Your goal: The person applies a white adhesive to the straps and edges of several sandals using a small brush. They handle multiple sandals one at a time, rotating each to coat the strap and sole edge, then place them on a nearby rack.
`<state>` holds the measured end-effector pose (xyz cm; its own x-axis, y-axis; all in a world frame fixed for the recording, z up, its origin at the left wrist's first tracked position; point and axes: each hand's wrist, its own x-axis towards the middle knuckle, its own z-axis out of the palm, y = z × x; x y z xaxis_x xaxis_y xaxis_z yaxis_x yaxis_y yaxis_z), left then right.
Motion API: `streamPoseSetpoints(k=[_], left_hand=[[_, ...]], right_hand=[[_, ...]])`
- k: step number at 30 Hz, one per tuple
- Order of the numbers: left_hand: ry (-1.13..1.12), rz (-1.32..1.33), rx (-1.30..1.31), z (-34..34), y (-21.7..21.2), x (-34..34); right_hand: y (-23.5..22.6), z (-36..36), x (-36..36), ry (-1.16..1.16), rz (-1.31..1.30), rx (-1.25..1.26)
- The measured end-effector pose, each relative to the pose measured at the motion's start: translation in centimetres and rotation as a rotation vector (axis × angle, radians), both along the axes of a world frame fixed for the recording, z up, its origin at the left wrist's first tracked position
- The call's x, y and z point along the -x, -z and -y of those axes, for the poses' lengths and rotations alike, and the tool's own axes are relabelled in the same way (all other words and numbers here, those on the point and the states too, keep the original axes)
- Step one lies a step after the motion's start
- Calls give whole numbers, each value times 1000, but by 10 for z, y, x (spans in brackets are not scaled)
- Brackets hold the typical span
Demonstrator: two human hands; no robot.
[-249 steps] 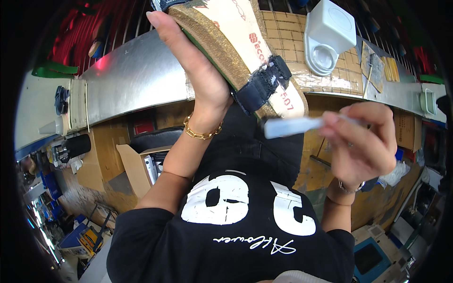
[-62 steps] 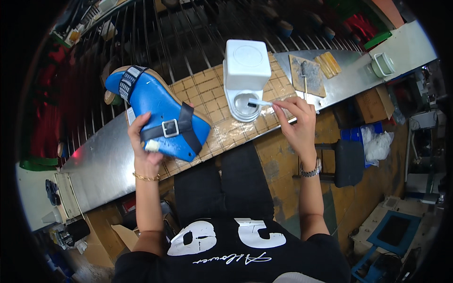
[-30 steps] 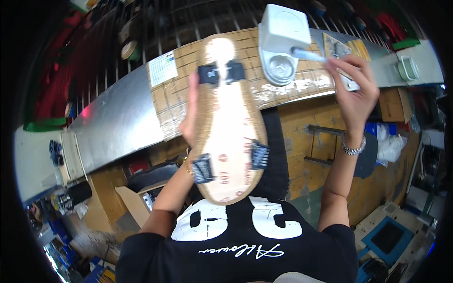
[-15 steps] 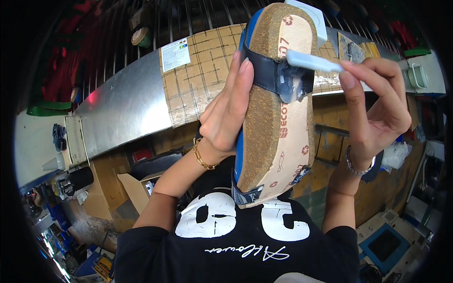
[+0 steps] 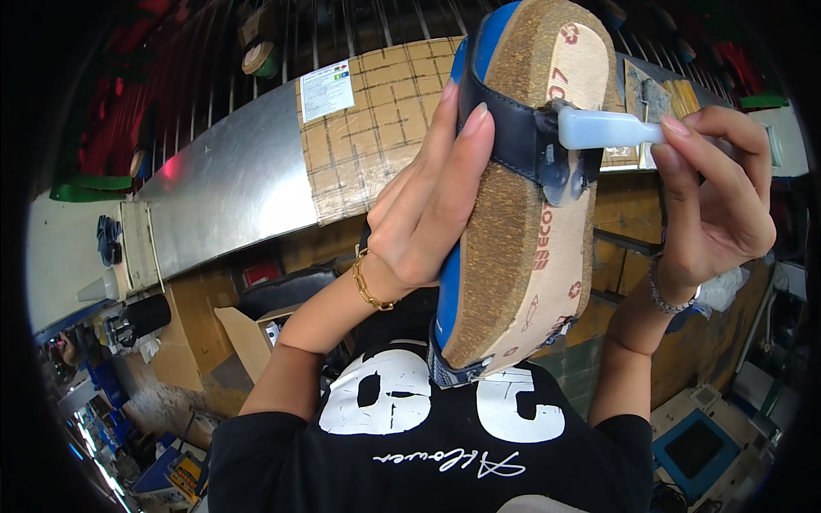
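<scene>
A sandal with a brown cork footbed (image 5: pixel 505 231) is held up with its underside toward me, on a blue shoe last (image 5: pixel 447 299). My left hand (image 5: pixel 428 197) grips it from the left side, thumb and fingers against the black strap (image 5: pixel 513 132). The strap's end folds over the pale printed sole board, where a glossy wet-looking patch (image 5: pixel 564 184) shows. Between the fingertips of my right hand (image 5: pixel 723 188) is a brush with a pale blue handle (image 5: pixel 611 128). Its dark tip meets the sole by the strap's upper edge.
Behind the sandal runs a metal worktop (image 5: pixel 222 167) with a taped cardboard sheet (image 5: pixel 385 103) on it. Metal rods (image 5: pixel 368 26) line the far side. An open cardboard box (image 5: pixel 244 342) stands below at left, and a blue-framed device (image 5: pixel 697 440) at lower right.
Both hands have shifted right with the sandal and brush. The sandal tilts a little more to the right. The brush tip now sits at the strap's upper edge.
</scene>
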<state>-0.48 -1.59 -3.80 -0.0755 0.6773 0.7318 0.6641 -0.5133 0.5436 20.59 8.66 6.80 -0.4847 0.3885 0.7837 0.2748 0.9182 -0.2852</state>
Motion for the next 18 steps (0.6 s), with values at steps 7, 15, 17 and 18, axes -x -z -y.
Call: streamPoseSetpoints(k=[7,15,17,18], left_hand=[[18,-10,16,-3,-3,0],[70,-138,86,1,-17,5],[44,-171,93,3,-20,4],[28,-187,98,3,-20,5]], right_hand=[[-5,-2,-6,7,45,-16],[-11,-5,-11,-31,114,-44],[-11,-5,-12,-28,114,-42],[-11,-6,-12,-40,128,-21]])
